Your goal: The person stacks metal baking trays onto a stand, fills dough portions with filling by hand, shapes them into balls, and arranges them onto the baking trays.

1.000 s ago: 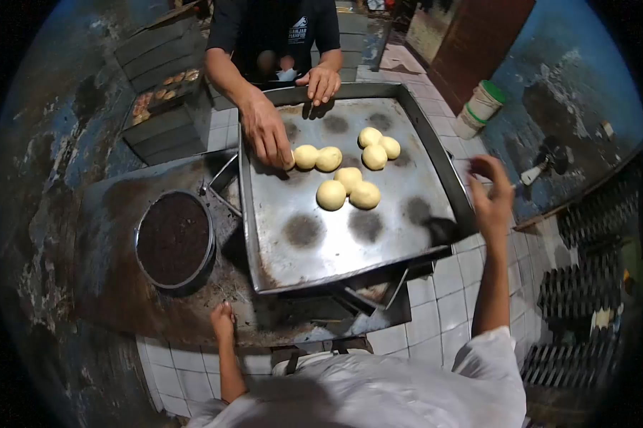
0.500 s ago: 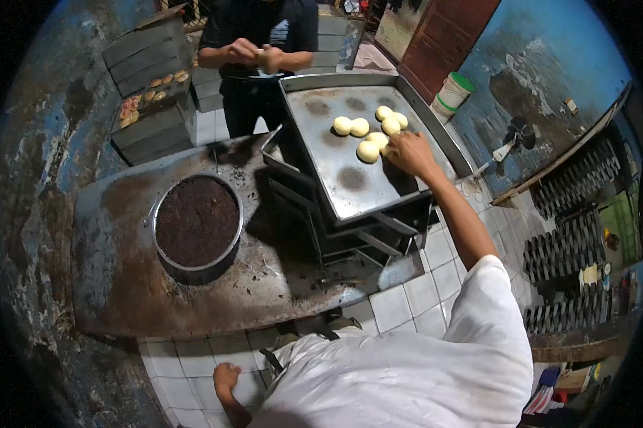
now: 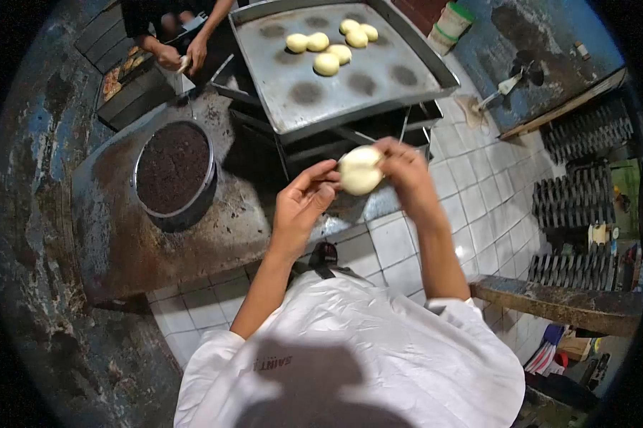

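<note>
Between my two hands, in front of my chest, is a flattened pale dough piece [image 3: 361, 171]. My left hand [image 3: 307, 203] pinches its left edge, with the thumb and fingertips together. The right edge is in the grip of my right hand [image 3: 407, 175], which is blurred. Beyond them a metal tray [image 3: 271, 89] bears several round dough balls: a pair at the left [image 3: 306, 43], a pair nearer to me [image 3: 332, 60], and a group of 3 farther back [image 3: 358, 33].
A round pan of dark crumbly filling [image 3: 173, 167] stands on the worn table [image 3: 114, 250] at the left. Across it are a co-worker's hands [image 3: 182, 57], holding something small. Metal racks lie under the tray. Lidded buckets [image 3: 450, 27] stand at the back right.
My right hand has brought a dough ball from the tray to my chest, and it is now flattened. My left hand has risen to it. The co-worker's hands appear farther left and lower.
</note>
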Demonstrator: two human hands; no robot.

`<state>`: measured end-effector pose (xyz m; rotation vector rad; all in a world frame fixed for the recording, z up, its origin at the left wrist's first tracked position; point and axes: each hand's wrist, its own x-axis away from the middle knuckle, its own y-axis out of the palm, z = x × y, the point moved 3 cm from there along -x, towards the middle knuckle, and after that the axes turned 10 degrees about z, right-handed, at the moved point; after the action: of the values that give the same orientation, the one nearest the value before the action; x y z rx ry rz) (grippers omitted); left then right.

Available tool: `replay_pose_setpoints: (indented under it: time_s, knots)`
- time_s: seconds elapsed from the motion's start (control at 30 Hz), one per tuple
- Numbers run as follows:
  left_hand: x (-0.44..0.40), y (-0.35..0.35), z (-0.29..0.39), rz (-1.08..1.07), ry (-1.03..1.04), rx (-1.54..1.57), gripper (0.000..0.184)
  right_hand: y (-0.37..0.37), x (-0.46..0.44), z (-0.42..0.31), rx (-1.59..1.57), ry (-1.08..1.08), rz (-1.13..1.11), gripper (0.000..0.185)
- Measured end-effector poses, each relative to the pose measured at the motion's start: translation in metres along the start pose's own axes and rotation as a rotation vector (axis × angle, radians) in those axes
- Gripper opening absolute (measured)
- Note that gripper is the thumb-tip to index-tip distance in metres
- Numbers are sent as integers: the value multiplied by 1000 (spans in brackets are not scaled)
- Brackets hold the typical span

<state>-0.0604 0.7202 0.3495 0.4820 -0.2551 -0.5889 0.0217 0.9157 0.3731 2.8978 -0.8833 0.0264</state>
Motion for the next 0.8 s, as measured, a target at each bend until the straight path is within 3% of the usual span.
replay_pose_setpoints:
  time_s: [0.07,0.17,0.2,0.3,0.33,0.37,0.4,0.43,0.5,0.53,0.57,0.6,0.67,0.7,0.73,0.77,0.8]
  knots:
    - [8,1,-29,68,-89,33,32,13,31,36,25,61,-10,25]
    - [28,-26,-71,342,-248,-39,24,22,55,78,-133,205,-3,29]
    - [36,-39,-86,370,-222,-133,20,24,62,98,-115,237,32,34]
    - [61,-55,-102,405,-261,13,19,52,75,131,330,30,207,41]
    - [69,-60,-108,425,-323,142,19,62,78,151,335,35,199,40]
    - [77,-82,-124,405,-358,178,30,67,80,168,343,37,188,40]
    - [86,-92,-128,414,-354,279,32,74,82,175,247,172,61,38]
    - [95,-98,-126,419,-349,379,34,90,84,196,-90,319,-133,44]
    - [117,-112,-115,427,-347,415,42,96,97,218,-414,855,-268,54]
    - [128,-119,-109,491,-301,441,45,87,88,245,-531,895,-467,62]
    - [137,-127,-104,558,-251,473,48,75,74,238,-351,732,-521,65]
    - [143,-137,-98,586,-204,512,53,66,55,269,-4,484,-386,61]
    - [150,-150,-85,534,-173,711,50,37,33,274,1121,-416,-154,42]
    - [150,-154,-75,473,-168,813,48,27,20,299,1192,-318,-201,36]
    - [152,-169,-77,486,-150,822,48,25,15,301,1228,-139,-263,29]
    - [153,-189,-86,552,-147,779,47,9,7,346,1331,-87,-330,23]
    - [155,-208,-89,621,-140,736,46,2,0,363,1359,8,-405,30]
